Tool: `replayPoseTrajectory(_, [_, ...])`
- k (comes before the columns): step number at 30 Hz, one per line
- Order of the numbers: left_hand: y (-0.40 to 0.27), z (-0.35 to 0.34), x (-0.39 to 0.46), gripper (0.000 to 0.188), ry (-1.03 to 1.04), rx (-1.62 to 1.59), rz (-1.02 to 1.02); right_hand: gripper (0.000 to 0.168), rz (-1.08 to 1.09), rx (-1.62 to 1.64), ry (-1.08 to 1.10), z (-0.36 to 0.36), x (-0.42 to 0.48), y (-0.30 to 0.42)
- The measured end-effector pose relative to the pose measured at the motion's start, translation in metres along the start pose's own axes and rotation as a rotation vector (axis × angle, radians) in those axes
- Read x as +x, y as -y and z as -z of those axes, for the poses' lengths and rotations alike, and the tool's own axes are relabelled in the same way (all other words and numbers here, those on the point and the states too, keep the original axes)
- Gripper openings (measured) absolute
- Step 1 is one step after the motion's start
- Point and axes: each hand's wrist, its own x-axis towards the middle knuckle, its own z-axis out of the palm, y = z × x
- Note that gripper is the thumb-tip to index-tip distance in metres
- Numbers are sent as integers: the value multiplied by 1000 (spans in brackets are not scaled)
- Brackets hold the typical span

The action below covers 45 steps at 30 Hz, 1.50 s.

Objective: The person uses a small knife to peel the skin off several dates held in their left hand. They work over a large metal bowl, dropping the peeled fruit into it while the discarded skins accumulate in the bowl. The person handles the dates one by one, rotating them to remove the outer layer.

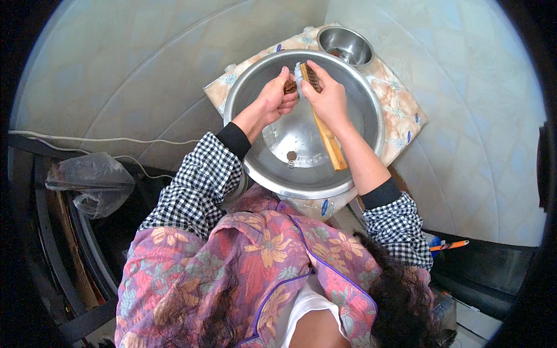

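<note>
Over a large stainless steel basin (300, 187), my left hand (278, 95) grips a small brown, rough-surfaced object (290, 87), perhaps a walnut or a peach stone. Just right of it, my right hand (327, 93) holds a wooden-handled brush (329, 141) with its dark back part near my fingers. Its pale bristles face the brown object; whether they touch I cannot tell. The handle slants down towards the basin's lower right. Another small brown round piece (292, 155) lies low in the basin.
A small steel bowl (346, 43) with some brown pieces stands behind the basin on a table with a patterned cover (398, 108). Walls rise behind the table. On the left are a clear plastic bag (93, 178) and a white cable (143, 140); an orange pen-like object (450, 245) is at right.
</note>
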Motion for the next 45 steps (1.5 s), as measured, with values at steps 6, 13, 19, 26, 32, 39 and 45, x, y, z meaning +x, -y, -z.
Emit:
replayPoseTrajectory(6, [-3,5,2,44,200,-85,-131,54,-109,123,-54,1,3,-7])
replayPoseTrajectory(13, [-7,6,1,44,364,-226,-157,52,-93,-593,387,-7,-7,-14])
replayPoseTrajectory(19, [-7,11,4,41,304,-303,-117,52,-64,-564,558,-2,-10,-3])
replayPoseTrajectory(26, [-3,17,8,39,202,-348,-204,55,-27,-200,157,5,-7,-2])
replayPoseTrajectory(32, [-6,12,8,37,77,-431,-233,55,-111,-84,127,4,-3,-3])
replayPoseTrajectory(39, [-8,11,7,43,-5,-367,-240,51,-58,255,104,4,-5,2])
replayPoseTrajectory(45, [-6,10,1,52,-87,-142,-80,53,119,174,126,-5,-13,10])
